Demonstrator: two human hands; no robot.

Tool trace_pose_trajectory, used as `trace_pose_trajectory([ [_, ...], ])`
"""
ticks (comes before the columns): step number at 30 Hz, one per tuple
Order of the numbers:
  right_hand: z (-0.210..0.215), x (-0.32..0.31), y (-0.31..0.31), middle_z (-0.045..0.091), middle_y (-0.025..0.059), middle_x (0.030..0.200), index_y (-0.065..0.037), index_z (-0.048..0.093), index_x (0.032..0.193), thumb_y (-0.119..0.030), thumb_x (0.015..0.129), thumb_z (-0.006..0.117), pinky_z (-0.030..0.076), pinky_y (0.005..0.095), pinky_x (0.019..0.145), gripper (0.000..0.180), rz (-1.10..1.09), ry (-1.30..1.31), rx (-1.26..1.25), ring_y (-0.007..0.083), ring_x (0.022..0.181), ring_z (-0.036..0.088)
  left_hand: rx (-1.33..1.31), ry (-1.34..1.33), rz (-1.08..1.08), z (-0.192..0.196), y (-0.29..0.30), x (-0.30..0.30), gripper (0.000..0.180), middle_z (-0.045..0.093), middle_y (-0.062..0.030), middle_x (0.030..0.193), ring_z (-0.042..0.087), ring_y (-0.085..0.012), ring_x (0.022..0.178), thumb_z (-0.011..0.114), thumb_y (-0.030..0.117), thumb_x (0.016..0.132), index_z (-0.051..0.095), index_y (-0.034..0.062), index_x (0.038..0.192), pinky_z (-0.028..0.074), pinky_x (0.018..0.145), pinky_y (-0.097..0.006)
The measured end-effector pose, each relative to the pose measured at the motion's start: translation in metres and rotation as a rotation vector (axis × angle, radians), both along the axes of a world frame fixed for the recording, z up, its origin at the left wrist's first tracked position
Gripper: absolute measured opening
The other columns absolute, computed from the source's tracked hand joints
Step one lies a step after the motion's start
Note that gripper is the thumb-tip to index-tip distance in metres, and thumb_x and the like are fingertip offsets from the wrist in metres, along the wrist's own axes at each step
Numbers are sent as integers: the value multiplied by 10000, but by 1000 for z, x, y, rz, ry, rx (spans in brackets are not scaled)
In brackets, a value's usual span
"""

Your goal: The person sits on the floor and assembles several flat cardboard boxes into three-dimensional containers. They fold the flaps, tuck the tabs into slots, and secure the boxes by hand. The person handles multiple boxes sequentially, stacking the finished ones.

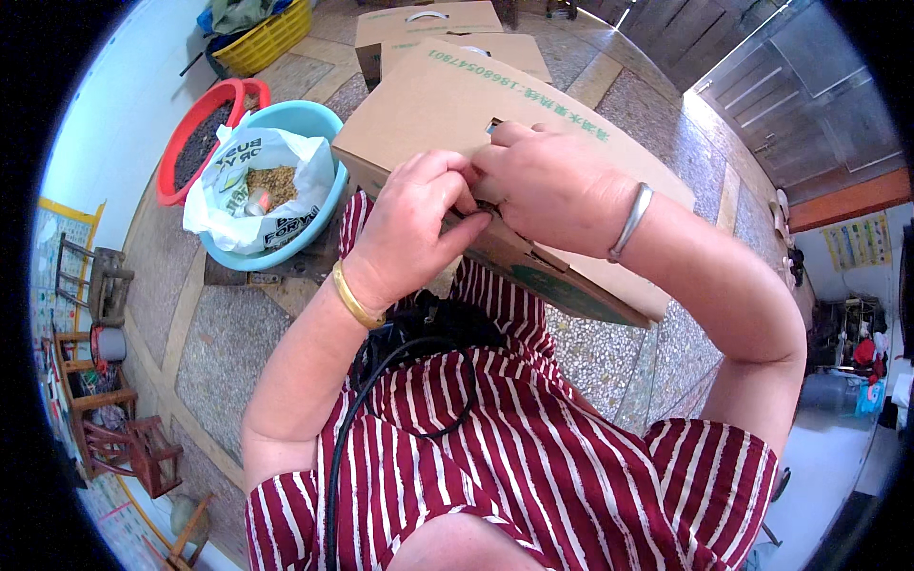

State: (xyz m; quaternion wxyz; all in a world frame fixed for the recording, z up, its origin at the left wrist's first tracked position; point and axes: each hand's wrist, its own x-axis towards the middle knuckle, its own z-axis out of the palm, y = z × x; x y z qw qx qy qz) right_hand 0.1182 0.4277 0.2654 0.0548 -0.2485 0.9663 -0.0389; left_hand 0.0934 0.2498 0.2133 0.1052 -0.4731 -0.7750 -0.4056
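Brown box (457,105) with green print at centre; two more boxes (428,24) behind it; white printed bag (243,171) in blue basin (314,119), left.

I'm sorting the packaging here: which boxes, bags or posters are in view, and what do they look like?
Cardboard box: brown, green print, on the lap, under left hand and right hand.
Two more boxes: brown, stacked behind.
Printed bag: white, open, in the turquoise basin, left.
Posters: yellow, right wall.
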Motion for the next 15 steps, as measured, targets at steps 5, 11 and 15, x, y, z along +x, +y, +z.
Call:
trace_pose_trajectory([
  [5, 8, 4, -4, 573, 149, 960, -95, 613, 942, -197, 700, 619, 473, 377, 804, 263, -98, -2, -51, 329, 892, 578, -64, -37, 1, 7, 1, 2, 206, 526, -149, 965, 511, -325, 892, 667, 46, 686, 469, 14, 730, 422, 765, -364],
  [11, 5, 0, 0, 567, 134, 938, -81, 594, 887, -102, 681, 564, 463, 382, 790, 209, -81, 17, -58, 318, 875, 571, -129, -53, 37, 11, 3, 2, 187, 524, -134, 946, 511, -320, 897, 669, 72, 681, 493, 21, 716, 425, 786, -381],
  [15, 3, -4, 2, 559, 140, 931, -65, 591, 864, -92, 686, 554, 458, 385, 789, 185, -50, 3, -74, 309, 880, 568, -205, -15, 70, 12, 9, -1, 167, 523, -125, 903, 514, -311, 889, 668, 94, 683, 519, 23, 711, 427, 804, -386],
])
